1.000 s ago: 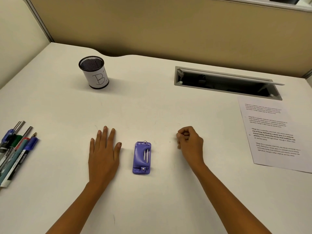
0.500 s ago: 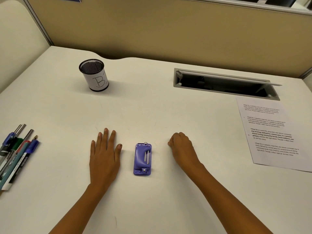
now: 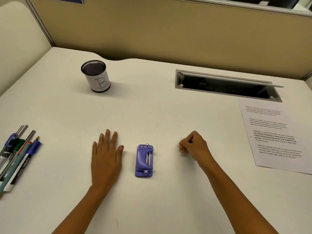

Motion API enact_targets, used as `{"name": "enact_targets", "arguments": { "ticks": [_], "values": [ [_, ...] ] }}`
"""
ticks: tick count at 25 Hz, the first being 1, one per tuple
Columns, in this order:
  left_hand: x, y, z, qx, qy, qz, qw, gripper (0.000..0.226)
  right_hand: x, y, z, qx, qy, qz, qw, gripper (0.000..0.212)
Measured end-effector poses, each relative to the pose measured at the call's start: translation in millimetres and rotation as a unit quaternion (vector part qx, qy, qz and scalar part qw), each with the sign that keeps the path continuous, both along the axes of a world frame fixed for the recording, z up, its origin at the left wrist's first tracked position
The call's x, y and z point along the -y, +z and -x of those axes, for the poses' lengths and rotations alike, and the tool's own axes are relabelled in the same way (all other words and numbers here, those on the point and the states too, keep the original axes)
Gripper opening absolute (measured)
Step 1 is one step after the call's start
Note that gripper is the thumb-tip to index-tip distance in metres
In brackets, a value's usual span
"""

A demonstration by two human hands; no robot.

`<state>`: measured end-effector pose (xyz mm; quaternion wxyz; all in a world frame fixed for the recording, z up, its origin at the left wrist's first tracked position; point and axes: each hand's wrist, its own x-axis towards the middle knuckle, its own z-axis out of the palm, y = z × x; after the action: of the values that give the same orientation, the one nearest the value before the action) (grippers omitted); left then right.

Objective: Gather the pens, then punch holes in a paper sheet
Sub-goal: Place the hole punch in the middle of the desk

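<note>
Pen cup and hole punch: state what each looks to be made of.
Pen cup: black wire mesh, likely metal, judging by the fine see-through grid at the rim; a white paper-like label marked "B" wraps it.
Hole punch: purple moulded plastic with a soft sheen, plus bright metal-looking rods and studs.

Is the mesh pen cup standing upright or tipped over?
Upright. The mesh pen cup stands on its base on the desk, open rim facing up.

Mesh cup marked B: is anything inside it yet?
Nothing rises above the rim of the mesh cup, and only dark mesh shows inside. The bottom is hidden. The pens lie on the desk.
</note>
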<state>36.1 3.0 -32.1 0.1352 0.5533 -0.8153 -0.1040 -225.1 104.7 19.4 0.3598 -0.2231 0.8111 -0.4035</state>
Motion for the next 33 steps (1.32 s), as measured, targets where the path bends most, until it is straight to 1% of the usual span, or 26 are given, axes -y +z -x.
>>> {"name": "enact_targets", "arguments": {
  "ticks": [2, 4, 9, 13, 15, 18, 21, 24, 29, 31, 33],
  "values": [
    [-0.4, 0.0, 0.2, 0.002, 0.001, 0.001, 1.000, 0.063, 0.7, -1.2, 5.8, 0.036, -0.020, 0.015, 0.999, 0.006],
    [-0.2, 0.4, -0.2, 0.002, 0.001, 0.001, 1.000, 0.063, 5.0, -1.0, 9.7, 0.054, -0.016, 0.027, 0.998, 0.007],
    [-1.0, 3.8, 1.3, -0.016, 0.004, -0.006, 1.000, 0.064, 41.6, 17.1, 9.2, 0.035, 0.047, 0.055, 0.997, 0.005],
    [-1.5, 5.8, 1.8, -0.017, 0.006, -0.001, 1.000, 0.067, 107.2, 46.5, -2.0, -0.002, 0.094, 0.098, 0.991, 0.014],
    [-0.8, 5.0, 1.2, -0.020, 0.006, -0.003, 1.000, 0.068, 147.3, 64.7, -12.1, -0.029, 0.121, 0.118, 0.985, 0.016],
    [1.7, 5.1, 4.6, -0.017, 0.010, -0.007, 1.000, 0.063, 212.8, 92.1, -30.5, -0.092, 0.158, 0.147, 0.972, 0.018],
    [6.0, 4.6, 5.9, -0.009, 0.012, -0.005, 1.000, 0.061, 276.3, 111.5, -56.4, -0.154, 0.191, 0.175, 0.954, 0.019],
    [8.1, 2.1, 4.4, -0.012, 0.013, -0.005, 1.000, 0.060, 325.9, 120.0, -85.7, -0.210, 0.234, 0.186, 0.931, 0.026],
    [9.2, 1.4, 4.2, -0.026, 0.009, 0.000, 1.000, 0.058, 360.7, 112.0, -108.3, -0.312, 0.335, 0.164, 0.874, 0.038],
    [9.5, -0.5, 2.9, -0.022, 0.011, 0.003, 1.000, 0.059, 364.7, 108.1, -108.8, -0.348, 0.342, 0.166, 0.857, 0.038],
    [9.9, -2.4, 2.8, -0.021, 0.014, 0.002, 1.000, 0.059, 365.7, 106.5, -108.0, -0.364, 0.327, 0.177, 0.854, 0.035]
  ]
}}
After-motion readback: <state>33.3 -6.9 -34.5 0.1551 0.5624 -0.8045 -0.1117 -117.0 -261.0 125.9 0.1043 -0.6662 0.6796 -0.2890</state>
